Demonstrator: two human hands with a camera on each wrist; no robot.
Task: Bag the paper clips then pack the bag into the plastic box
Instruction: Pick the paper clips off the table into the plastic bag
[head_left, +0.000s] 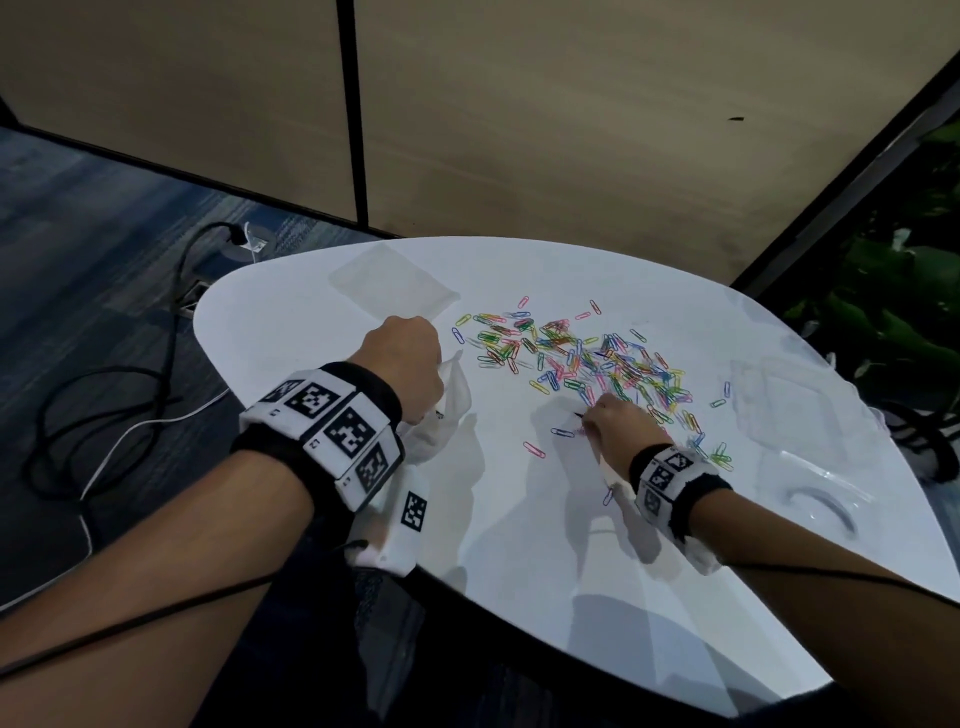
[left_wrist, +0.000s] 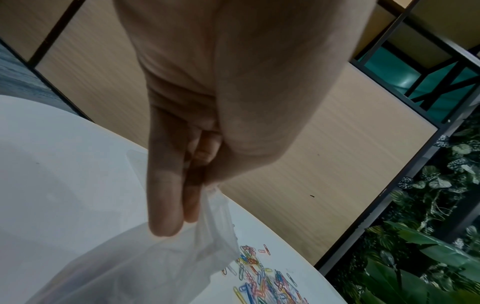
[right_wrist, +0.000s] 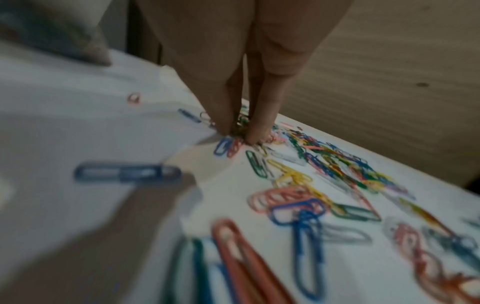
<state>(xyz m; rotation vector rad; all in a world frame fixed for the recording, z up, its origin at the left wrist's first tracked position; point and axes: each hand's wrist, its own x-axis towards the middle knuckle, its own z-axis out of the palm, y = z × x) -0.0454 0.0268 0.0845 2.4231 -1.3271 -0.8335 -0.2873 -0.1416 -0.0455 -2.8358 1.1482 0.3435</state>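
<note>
Several colourful paper clips lie scattered across the middle of the white table. My left hand is raised at the pile's left and pinches the rim of a clear plastic bag, which hangs below it. In the left wrist view the fingers grip the bag just above the clips. My right hand is at the pile's near edge. Its fingertips point down and pinch paper clips on the table. A clear plastic box stands at the right.
A flat clear plastic piece lies at the table's far left. Another clear plastic piece lies near the right edge. Cables run over the floor on the left. Plants stand beyond the right edge, a wooden wall behind.
</note>
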